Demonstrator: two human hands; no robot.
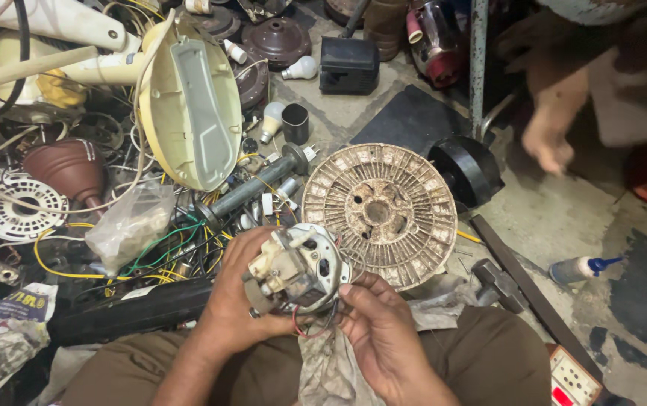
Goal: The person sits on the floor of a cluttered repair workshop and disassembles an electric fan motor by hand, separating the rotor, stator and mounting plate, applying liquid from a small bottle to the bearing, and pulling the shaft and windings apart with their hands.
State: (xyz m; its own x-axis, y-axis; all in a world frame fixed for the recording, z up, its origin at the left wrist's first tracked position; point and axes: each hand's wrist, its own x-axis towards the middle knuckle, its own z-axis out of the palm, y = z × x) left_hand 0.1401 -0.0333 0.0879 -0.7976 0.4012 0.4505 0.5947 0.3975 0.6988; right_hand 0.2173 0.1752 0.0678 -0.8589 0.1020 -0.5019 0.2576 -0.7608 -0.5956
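Note:
A small grey fan motor [297, 269] with a cream gear block on top and thin wires trailing from it sits in both hands over my lap. My left hand [231, 307] grips its left side from below, a ring on one finger. My right hand [378, 327] pinches the motor's lower right edge and the wires there. A dirty cloth [331, 368] lies on my lap under the hands. Just beyond the motor, a round rusty laminated stator disc [380, 212] lies flat on the floor.
A cream fan housing [192, 101], brown domes, bulbs [302, 69], a clear plastic bag [129, 224] and tangled yellow and green wires crowd the left. A black round part [465, 170], a hammer [498, 284] and a small bottle [580, 268] lie right. Another person's hand [547, 143] hangs at upper right.

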